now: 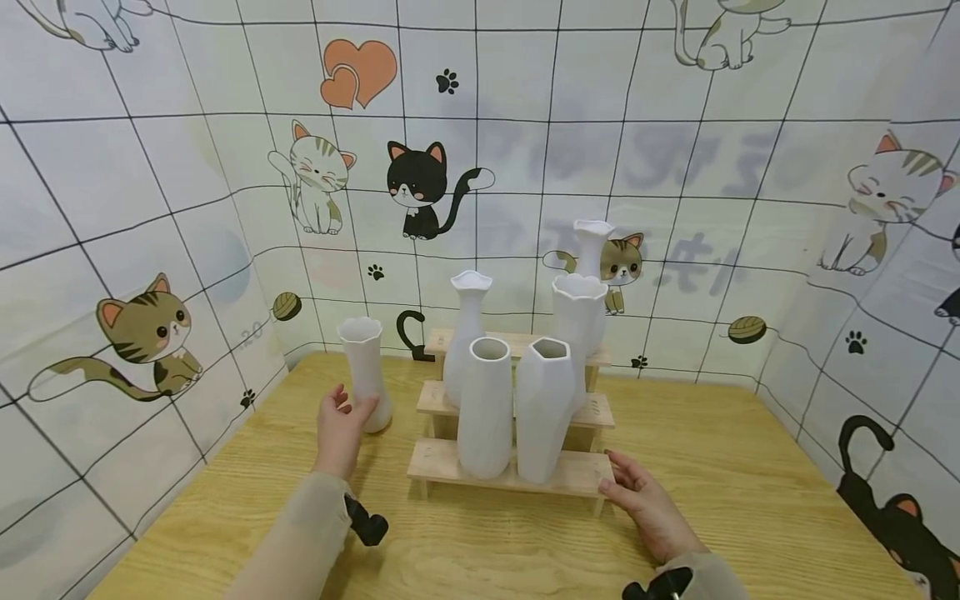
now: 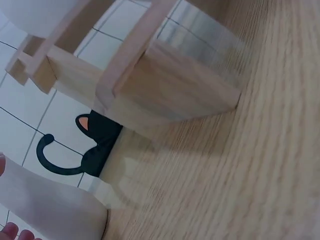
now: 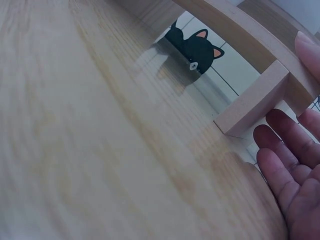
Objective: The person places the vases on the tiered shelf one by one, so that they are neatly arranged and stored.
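A white vase [image 1: 366,358] with a wavy rim stands upright on the table at the left. My left hand [image 1: 343,425] holds its lower part, thumb and fingers on opposite sides; the left wrist view shows only fingertips beside the vase [image 2: 55,202]. A three-step wooden stand [image 1: 435,461] sits in the middle. My right hand [image 1: 645,504] grips the right end of its lowest step, thumb above, fingertips below. On that step are a smooth rounded vase [image 1: 486,417] and a faceted vase [image 1: 543,417]. Higher up are a slim-necked vase [image 1: 468,333], a ruffled vase [image 1: 579,312] and a tall-necked vase [image 1: 592,242].
The wood-grain table [image 1: 480,550] meets a tiled wall covering [image 1: 510,167] printed with cartoon cats, at the back and both sides. Under the stand, its wooden legs [image 3: 255,100] rest on the table.
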A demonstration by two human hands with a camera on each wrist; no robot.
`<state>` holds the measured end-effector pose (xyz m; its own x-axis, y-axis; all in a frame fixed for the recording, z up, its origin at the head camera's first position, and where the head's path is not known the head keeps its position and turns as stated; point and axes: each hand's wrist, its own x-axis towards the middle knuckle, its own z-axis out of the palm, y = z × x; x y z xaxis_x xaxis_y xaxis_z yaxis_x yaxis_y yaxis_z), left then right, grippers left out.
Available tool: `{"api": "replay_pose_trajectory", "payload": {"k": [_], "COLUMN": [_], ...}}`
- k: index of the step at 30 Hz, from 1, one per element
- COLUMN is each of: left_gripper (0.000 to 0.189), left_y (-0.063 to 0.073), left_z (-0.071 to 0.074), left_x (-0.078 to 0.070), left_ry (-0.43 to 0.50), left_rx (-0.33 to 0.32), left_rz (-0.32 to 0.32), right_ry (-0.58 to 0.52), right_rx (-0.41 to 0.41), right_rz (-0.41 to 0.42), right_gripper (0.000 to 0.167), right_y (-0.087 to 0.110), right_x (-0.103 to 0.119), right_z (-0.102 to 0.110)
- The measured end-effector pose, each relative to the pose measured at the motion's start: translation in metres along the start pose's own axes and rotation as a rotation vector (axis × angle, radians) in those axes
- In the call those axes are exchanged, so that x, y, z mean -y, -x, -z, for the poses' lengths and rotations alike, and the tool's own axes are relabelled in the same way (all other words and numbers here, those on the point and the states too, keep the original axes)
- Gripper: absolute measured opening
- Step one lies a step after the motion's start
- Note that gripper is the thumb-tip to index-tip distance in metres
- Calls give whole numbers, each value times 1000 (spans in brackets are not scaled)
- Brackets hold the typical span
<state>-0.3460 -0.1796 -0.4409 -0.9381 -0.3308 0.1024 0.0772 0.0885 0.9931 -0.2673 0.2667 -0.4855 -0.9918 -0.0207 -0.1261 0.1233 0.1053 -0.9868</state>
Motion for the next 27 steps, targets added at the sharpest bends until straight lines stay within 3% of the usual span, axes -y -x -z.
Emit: {"api": "replay_pose_trajectory", "payload": {"k": [7,13,22,27], "left_gripper": [93,91,86,82], "left_y": [-13,-19,-23,-22], "left_z": [-3,-5,-12,-15], "left_x": [9,20,27,29], "left_ry": [-56,-143,-43,-77], "left_rx": [34,44,31,32], "left_rz": [78,80,97,61], "right_ry": [9,10,16,4], "right_rx": [-4,-7,-14,-18], "right_rz": [7,6,6,15], "right_gripper": [71,70,69,69], "right_y": [0,1,0,1], "right_x": [-2,-3,-4,-1], "right_z": [0,-1,0,0]}}
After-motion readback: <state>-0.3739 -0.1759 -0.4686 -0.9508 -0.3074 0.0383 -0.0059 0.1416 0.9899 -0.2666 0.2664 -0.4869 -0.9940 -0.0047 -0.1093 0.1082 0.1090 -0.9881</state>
